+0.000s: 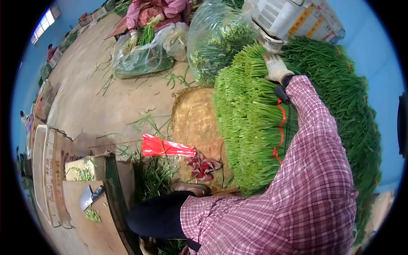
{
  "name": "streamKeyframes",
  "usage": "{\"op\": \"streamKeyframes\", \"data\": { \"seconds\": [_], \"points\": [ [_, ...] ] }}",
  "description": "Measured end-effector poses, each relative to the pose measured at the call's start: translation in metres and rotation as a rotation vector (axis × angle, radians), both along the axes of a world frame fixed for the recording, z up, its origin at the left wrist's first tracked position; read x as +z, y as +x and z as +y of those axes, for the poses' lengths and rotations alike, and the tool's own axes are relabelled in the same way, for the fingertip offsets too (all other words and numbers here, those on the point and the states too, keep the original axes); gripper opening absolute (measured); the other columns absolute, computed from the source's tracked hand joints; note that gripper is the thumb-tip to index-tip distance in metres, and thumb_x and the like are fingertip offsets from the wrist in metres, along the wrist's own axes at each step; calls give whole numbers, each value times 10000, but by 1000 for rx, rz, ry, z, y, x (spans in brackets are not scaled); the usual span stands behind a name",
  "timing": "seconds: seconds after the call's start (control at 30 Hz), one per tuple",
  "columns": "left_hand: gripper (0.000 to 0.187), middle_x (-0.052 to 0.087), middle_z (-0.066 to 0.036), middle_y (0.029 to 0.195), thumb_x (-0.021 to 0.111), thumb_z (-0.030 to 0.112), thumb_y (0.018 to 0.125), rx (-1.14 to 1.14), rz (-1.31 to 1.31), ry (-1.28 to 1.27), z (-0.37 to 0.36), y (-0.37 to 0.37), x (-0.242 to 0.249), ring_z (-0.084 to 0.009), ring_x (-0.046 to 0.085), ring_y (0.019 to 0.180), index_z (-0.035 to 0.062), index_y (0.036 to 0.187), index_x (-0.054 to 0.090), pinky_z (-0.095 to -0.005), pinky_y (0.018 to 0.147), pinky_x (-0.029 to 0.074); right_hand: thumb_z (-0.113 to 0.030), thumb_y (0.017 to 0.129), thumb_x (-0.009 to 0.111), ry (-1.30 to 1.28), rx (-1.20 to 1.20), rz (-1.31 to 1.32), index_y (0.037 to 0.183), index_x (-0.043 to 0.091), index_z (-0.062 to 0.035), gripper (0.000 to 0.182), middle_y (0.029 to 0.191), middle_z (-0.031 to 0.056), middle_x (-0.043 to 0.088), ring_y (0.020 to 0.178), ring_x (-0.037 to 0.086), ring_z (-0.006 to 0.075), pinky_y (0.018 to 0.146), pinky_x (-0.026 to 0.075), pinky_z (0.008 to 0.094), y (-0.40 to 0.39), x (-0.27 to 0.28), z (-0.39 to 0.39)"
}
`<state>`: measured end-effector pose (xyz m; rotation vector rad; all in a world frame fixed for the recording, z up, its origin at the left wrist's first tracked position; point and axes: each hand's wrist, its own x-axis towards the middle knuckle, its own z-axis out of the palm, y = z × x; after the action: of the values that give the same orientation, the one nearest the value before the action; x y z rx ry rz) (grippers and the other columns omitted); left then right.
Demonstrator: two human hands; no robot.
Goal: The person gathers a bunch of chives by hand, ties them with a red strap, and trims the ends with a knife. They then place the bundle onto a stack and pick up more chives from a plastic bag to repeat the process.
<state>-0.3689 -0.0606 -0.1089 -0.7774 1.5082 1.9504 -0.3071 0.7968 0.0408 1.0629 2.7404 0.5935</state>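
My right hand (276, 68), in a pale knit glove, rests on the far end of a long stack of green stalk bundles (246, 114). Its fingers lie fairly flat beside the white crate, with nothing visibly held. Red ties (281, 127) show along the stack. At the bottom edge, my gloved left hand (148, 245) is partly visible below my dark trouser leg; its fingers are too hidden to read. Red strips (165, 146), bound in a bunch, lie on the brown mat (195, 110), next to a red and grey cloth (203, 165).
White crates (276, 21) stand behind the stack, near bags of greens (221, 42). A person in plaid (157, 15) holds greens farther off. At left, a cleaver (90, 197) lies on a board (91, 221) beside upright crates (46, 170). More leafy bundles (335, 93) line the right wall.
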Motion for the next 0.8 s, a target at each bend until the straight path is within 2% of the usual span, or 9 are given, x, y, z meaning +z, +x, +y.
{"op": "streamKeyframes", "data": {
  "seconds": [0.13,0.3,0.47,0.53,0.57,0.6,0.7,0.77,0.8],
  "points": [
    [668,300,-173,1504,518,412,942,-84,56,-32,2,4,3,-369,292,1372,120,1491,274,-499,1132,244,-410,667,822,-186,-42,88,1456,226,-21,1063,1474,248,307,1365,310,386,1131,256,436,-9,-1,24],
    [681,324,-197,1486,521,410,942,-90,48,-56,13,-1,8,-371,309,1357,104,1494,264,-489,1124,254,-384,701,799,-169,22,87,1481,189,-39,1049,1522,224,231,1415,217,369,1159,204,438,-2,-15,28],
    [685,363,-159,1472,528,400,941,-188,91,-56,16,-2,11,-352,362,1323,95,1493,262,-481,1086,313,-296,688,806,-241,-38,-28,1498,188,-75,1042,1543,208,195,1426,191,369,1157,223,427,-7,21,7],
    [676,374,-153,1465,523,393,946,-175,90,-54,22,-2,21,-346,376,1313,91,1492,264,-481,1075,329,-335,703,780,-401,-186,-127,1468,306,-90,933,1487,209,340,1371,328,362,1123,288,419,-19,49,1],
    [667,385,-147,1457,517,386,950,-165,87,-54,23,-1,23,-339,390,1304,87,1491,265,-481,1063,345,-358,783,694,-329,-91,14,1406,422,-85,733,1368,233,489,1263,471,364,1052,371,406,-23,44,12],
    [667,385,-147,1457,517,386,950,-161,86,-49,22,-1,21,-339,390,1304,87,1491,265,-481,1063,345,-358,783,694,-324,-87,13,1406,422,-85,733,1368,233,489,1263,471,364,1052,371,406,-30,40,24],
    [664,413,-145,1435,541,358,948,-121,99,-20,13,-2,5,-313,425,1278,88,1490,267,-473,1042,368,-305,881,545,-253,132,421,1321,514,-85,493,1253,259,557,1166,535,390,960,437,430,-53,22,43],
    [640,507,-103,1345,548,418,938,-92,169,-33,6,-7,-23,-195,572,959,41,1422,366,-284,798,486,-334,894,522,-361,164,308,1258,561,-66,453,1200,247,591,1110,563,398,935,450,449,-61,6,43],
    [640,507,-103,1345,548,418,938,-60,183,-26,6,-7,-24,-195,572,959,41,1422,366,-284,798,486,-340,920,478,-312,164,136,1191,602,-59,410,1137,210,628,1083,575,377,939,441,456,-67,-2,41]
  ]
}}
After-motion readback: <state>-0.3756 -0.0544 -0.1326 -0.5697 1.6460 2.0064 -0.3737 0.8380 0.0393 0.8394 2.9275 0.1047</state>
